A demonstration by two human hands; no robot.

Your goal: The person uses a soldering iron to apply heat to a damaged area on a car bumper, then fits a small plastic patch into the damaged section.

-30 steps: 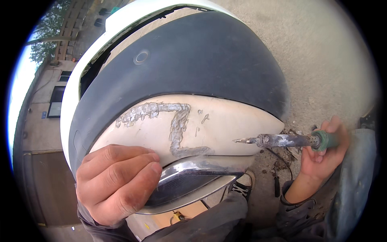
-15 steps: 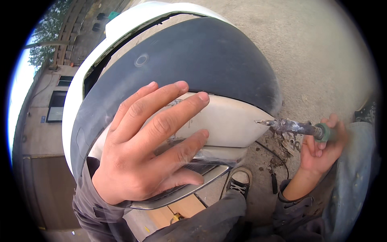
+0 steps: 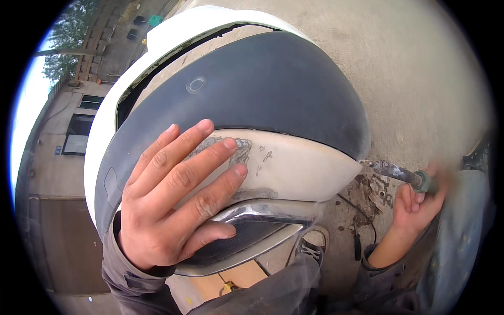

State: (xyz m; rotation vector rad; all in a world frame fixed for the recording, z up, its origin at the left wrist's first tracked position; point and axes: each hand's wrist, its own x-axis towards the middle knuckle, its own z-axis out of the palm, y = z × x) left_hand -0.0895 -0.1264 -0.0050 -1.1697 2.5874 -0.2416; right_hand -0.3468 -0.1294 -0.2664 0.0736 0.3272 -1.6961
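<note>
A large car bumper lies in front of me, with a white outer skin, a dark grey section and a beige panel. My left hand is spread over the beige panel, fingers apart and holding nothing. Beside its fingertips shows a rough, melted-looking grey patch; the hand hides the panel farther left. At the right, my right hand grips the green handle of a soldering iron. The iron's crusted shaft points left, its tip close to the panel's pointed end; whether they touch I cannot tell.
Below the panel sits a chrome-edged grille. A black-handled tool, a dark cable and crumbly debris lie on the concrete. My shoe stands beneath the bumper, near cardboard. A building rises at left.
My left hand has slid left, uncovering the rough patch and small marks. The soldering iron's tip has drawn back right, off the panel's pointed end. The bumper sits slightly lower in view.
</note>
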